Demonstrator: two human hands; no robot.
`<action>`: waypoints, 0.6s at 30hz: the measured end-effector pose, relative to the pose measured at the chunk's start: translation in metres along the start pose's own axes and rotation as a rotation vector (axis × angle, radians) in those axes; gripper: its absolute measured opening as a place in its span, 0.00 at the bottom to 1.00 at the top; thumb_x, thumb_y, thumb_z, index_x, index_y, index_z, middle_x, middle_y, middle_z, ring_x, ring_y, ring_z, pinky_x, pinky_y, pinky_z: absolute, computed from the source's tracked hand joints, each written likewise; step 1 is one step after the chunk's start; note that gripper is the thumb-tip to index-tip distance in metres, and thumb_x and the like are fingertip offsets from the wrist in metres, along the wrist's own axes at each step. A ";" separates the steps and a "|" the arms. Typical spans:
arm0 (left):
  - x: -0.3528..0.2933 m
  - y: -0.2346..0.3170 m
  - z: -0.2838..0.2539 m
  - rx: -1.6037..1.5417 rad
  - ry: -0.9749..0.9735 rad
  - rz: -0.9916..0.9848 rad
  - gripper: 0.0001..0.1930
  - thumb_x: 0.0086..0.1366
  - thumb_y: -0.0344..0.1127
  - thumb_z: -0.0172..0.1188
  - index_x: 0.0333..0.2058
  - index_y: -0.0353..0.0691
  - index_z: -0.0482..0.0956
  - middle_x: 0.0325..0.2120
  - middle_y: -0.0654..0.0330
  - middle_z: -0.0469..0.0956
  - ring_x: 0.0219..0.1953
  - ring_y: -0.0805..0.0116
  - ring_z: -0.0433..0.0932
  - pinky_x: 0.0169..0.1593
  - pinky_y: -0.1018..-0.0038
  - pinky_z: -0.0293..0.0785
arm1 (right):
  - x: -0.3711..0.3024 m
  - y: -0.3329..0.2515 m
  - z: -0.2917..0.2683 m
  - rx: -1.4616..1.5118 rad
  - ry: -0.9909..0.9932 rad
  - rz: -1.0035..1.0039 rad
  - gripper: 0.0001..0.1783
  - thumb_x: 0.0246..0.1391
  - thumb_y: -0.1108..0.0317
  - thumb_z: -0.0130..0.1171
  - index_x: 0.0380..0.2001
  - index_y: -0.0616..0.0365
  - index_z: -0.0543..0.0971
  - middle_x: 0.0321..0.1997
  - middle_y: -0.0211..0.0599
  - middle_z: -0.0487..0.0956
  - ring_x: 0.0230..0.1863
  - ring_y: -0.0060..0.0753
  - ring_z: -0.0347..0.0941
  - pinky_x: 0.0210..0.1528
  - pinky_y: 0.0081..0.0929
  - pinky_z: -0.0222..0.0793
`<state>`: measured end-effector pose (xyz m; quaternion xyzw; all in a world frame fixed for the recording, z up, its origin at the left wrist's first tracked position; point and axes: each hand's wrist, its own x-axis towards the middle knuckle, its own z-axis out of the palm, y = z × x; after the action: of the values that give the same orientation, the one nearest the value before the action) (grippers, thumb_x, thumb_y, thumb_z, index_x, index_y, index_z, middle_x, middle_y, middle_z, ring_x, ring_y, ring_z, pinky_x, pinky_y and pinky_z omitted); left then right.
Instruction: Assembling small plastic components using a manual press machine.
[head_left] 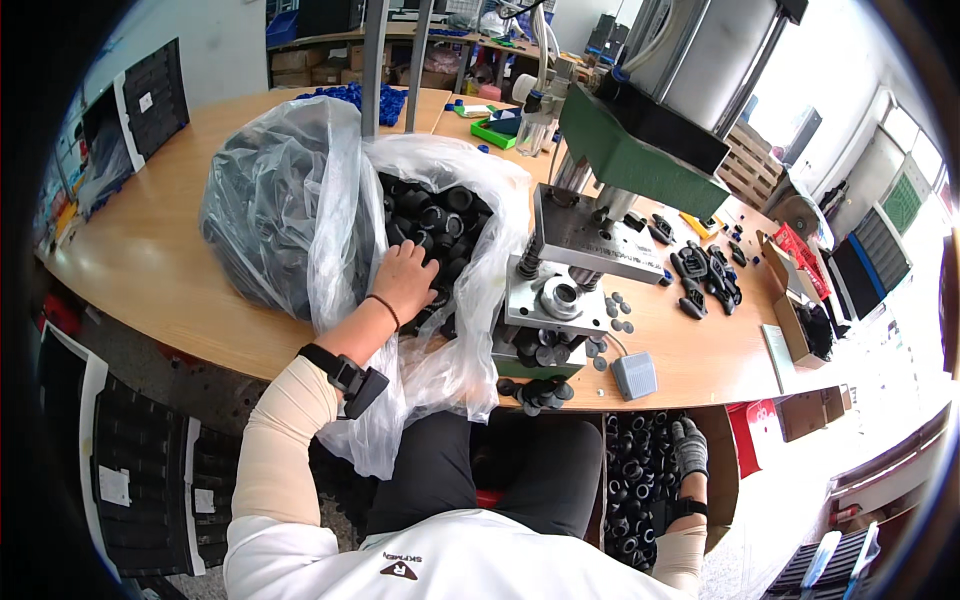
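Note:
My left hand (405, 280) is bare and reaches into a clear plastic bag (330, 200) full of black round caps (435, 220) on the wooden table (150, 260). The fingers are buried among the caps, so I cannot tell what they grip. My right hand (690, 447), in a grey glove, hangs low at my right side over a box of black caps (635, 470) under the table. Its fingers are curled downward and what they hold is hidden.
A small press (590, 240) with a grey plate and a green arm stands right of the bag. Loose black caps (540, 390) lie at its base, a grey pedal-like block (634, 375) beside them. Black parts (705, 275), blue caps (360, 98) and cardboard boxes (790, 290) lie farther off.

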<state>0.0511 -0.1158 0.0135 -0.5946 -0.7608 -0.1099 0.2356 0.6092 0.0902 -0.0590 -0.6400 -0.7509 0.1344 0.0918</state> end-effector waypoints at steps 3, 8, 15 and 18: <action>-0.010 -0.011 0.023 0.059 -0.029 -0.002 0.22 0.47 0.43 0.67 0.41 0.43 0.76 0.32 0.59 0.74 0.43 0.60 0.68 0.47 0.68 0.62 | 0.002 -0.083 -0.017 0.187 0.067 -0.115 0.23 0.58 0.54 0.53 0.50 0.58 0.75 0.45 0.52 0.79 0.47 0.50 0.75 0.49 0.36 0.70; 0.002 0.008 -0.001 -0.082 0.111 -0.132 0.28 0.47 0.41 0.65 0.49 0.41 0.72 0.34 0.56 0.74 0.43 0.57 0.69 0.49 0.65 0.63 | 0.012 -0.113 -0.001 0.299 0.216 -0.372 0.18 0.58 0.60 0.55 0.47 0.60 0.77 0.43 0.51 0.79 0.45 0.50 0.76 0.48 0.36 0.72; -0.024 0.054 -0.061 -2.465 0.061 -0.366 0.28 0.60 0.34 0.59 0.57 0.38 0.62 0.48 0.49 0.72 0.44 0.57 0.77 0.49 0.70 0.76 | 0.038 -0.115 0.037 0.334 0.342 -0.348 0.22 0.59 0.63 0.54 0.54 0.60 0.71 0.52 0.52 0.74 0.54 0.46 0.71 0.56 0.37 0.66; -0.018 0.074 -0.072 -2.688 -0.005 -0.269 0.30 0.60 0.35 0.60 0.59 0.35 0.59 0.48 0.46 0.72 0.44 0.59 0.76 0.49 0.71 0.76 | 0.029 -0.127 0.052 0.655 0.289 -0.289 0.28 0.58 0.59 0.55 0.58 0.62 0.67 0.60 0.54 0.66 0.58 0.52 0.66 0.60 0.37 0.62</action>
<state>0.1415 -0.1430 0.0583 -0.2847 -0.1176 -0.7846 -0.5381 0.4692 0.0960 -0.0683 -0.4767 -0.7299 0.2614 0.4144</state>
